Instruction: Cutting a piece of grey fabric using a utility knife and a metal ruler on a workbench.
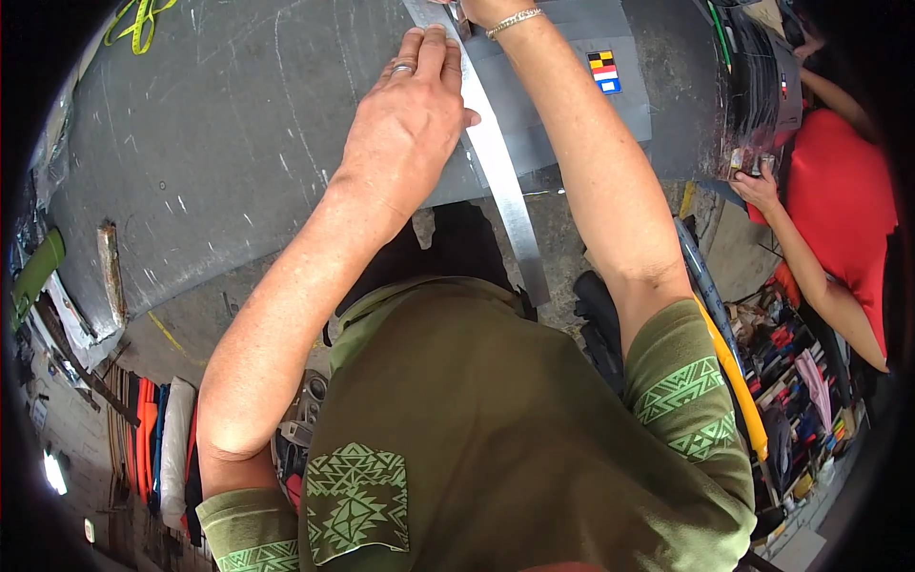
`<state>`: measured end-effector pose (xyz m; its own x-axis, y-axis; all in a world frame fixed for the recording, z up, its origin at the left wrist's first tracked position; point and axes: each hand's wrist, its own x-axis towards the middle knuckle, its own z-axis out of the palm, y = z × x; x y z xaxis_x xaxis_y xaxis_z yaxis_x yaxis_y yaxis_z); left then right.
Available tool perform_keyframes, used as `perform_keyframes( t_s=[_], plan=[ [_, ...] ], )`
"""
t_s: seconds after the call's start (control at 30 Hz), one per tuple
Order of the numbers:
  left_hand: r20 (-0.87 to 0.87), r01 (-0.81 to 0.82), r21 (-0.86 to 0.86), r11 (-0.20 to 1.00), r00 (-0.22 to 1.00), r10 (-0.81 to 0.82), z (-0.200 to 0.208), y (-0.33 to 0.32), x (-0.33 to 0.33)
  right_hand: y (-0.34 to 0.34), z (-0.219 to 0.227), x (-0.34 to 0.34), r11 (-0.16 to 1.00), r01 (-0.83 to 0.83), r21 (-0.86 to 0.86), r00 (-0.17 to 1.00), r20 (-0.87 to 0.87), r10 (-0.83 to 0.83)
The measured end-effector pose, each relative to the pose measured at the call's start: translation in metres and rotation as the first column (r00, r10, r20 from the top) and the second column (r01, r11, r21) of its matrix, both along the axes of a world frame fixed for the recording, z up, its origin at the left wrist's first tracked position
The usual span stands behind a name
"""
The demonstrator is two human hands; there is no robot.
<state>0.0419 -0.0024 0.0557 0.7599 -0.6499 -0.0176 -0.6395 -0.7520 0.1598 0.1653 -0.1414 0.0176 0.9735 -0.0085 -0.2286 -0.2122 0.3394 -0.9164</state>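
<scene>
A long metal ruler (495, 157) lies over a grey sheet of material (548, 71) and sticks out past the table's near edge. My left hand (410, 114) rests flat along its left side, fingers stretched out and pressing down, the thumb reaching onto the metal. At the upper edge of the picture my right hand (494, 10) is bent inward beside the ruler, partly cut off. Its fingers look closed around a small dark thing (464, 23) too hidden to name. The sheet bears a small colourful printed patch (604, 72) right of the ruler.
The scratched dark table (219, 124) carries a yellow tape measure (141, 24) at far left and a green pencil (719, 36) at right. Another person in red (839, 191) works beside stacked dark sheets (758, 95). A crowded bin (786, 381) stands lower right.
</scene>
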Motion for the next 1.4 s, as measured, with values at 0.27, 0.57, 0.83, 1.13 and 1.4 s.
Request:
perform_keyframes(
  t_s=[0.27,0.57,0.83,1.13,1.4],
  plan=[
    [0.004,-0.005,-0.002,1.0,1.0,0.005,0.0,0.001,0.0,0.001,0.001,-0.002,1.0,0.005,-0.005,1.0,0.009,-0.005],
    [0.012,-0.005,-0.024,1.0,1.0,0.005,0.0,-0.001,0.001,0.001,0.003,-0.004,0.999,0.028,-0.036,0.999,0.039,-0.027],
    [-0.018,-0.018,-0.043,0.999,1.0,0.018,0.002,0.0,0.001,0.009,0.014,-0.009,0.984,0.045,-0.17,0.995,0.096,-0.029],
    [-0.077,-0.017,-0.058,0.998,0.997,0.012,0.005,-0.002,0.003,0.016,0.013,-0.004,0.831,0.413,-0.373,0.703,0.711,-0.03],
    [-0.074,-0.021,-0.049,0.999,0.997,0.018,0.003,0.0,0.002,0.008,0.016,-0.006,0.989,-0.015,-0.146,0.999,0.032,0.02]
  ],
)
